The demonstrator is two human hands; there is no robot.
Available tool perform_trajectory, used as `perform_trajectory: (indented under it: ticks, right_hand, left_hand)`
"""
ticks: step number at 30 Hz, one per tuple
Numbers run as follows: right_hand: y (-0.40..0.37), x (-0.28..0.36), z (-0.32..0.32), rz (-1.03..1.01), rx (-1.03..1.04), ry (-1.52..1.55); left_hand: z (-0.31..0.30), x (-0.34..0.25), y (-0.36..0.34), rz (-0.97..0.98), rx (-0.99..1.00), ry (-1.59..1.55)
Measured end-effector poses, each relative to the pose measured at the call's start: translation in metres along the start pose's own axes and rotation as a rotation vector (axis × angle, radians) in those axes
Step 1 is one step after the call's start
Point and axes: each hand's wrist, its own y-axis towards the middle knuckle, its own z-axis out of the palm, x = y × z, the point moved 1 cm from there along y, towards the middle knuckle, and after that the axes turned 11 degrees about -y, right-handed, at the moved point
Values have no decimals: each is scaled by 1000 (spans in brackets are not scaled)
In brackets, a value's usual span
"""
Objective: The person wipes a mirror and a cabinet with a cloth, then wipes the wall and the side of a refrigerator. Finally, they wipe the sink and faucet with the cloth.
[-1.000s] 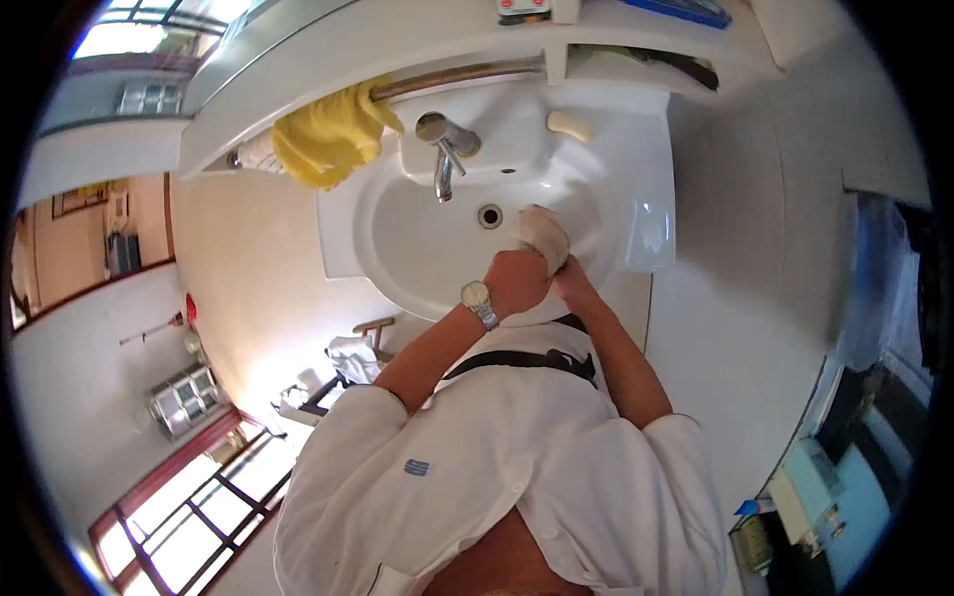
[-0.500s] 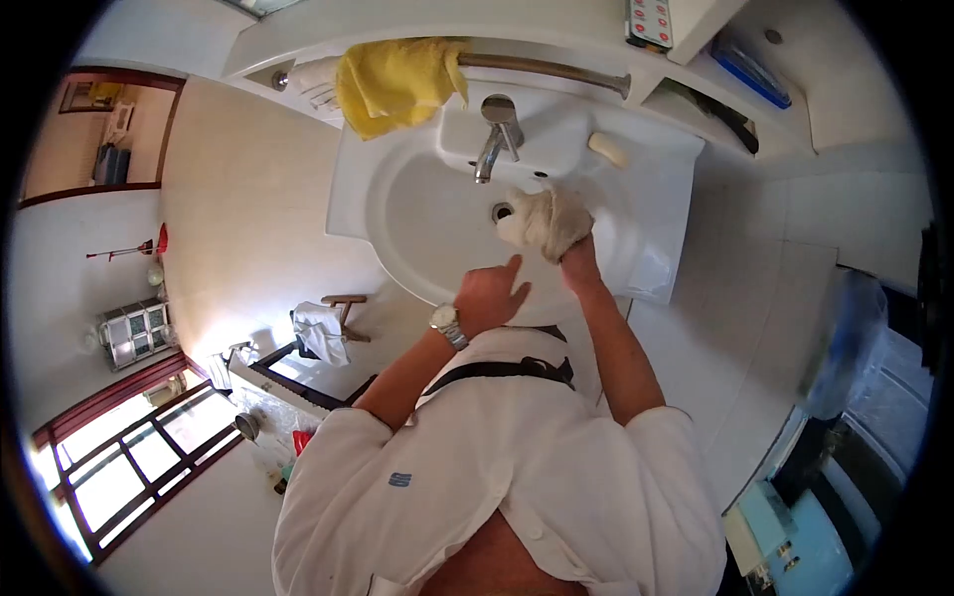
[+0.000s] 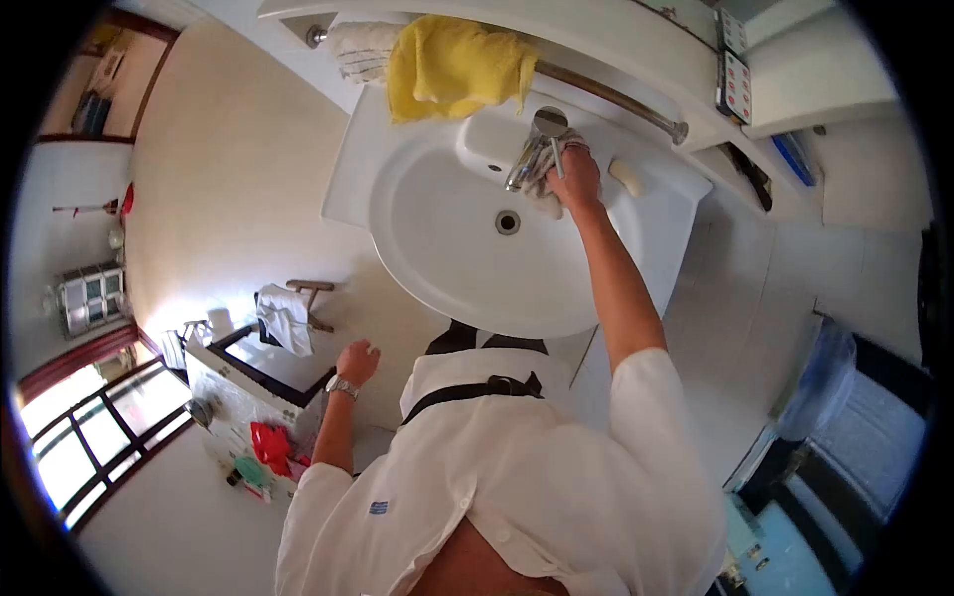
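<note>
My right hand (image 3: 578,181) is closed on a wet-looking pale cloth (image 3: 545,199), holding it against the side of the chrome faucet (image 3: 535,149). Part of the cloth shows behind the faucet and the rest is hidden by my fingers. Below lies the white washbasin (image 3: 447,258), with its drain hole (image 3: 508,223) uncovered. My left hand (image 3: 358,362), a watch on its wrist, hangs away from the basin at the lower left. Its fingers are loosely bent and it holds nothing.
A bar of soap (image 3: 626,177) lies on the basin's right rim. Over a metal rail (image 3: 616,99) hang a yellow towel (image 3: 457,70) and a white towel (image 3: 360,52). A stool draped with white cloth (image 3: 286,318) stands left, near a white washing machine (image 3: 234,382).
My right hand has carried the cloth from above the basin up to the faucet. My left hand has drawn back from the basin, down and to the left. The view has shifted.
</note>
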Motion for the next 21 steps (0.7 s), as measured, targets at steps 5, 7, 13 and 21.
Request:
perform_trajectory:
  ticks: [5,7,13,21]
  right_hand:
    - [2,-5,29,66,137,-36]
    - [6,-1,25,128,262,-76]
    - [12,-6,15,9,454,-42]
    - [41,-28,9,25,311,95]
  left_hand:
    - [62,35,-53,-279,90,-252]
    - [87,31,-73,-385,143,-399]
    - [123,2,-80,-641,197,-853]
    - [92,-4,-40,-559,15,-948]
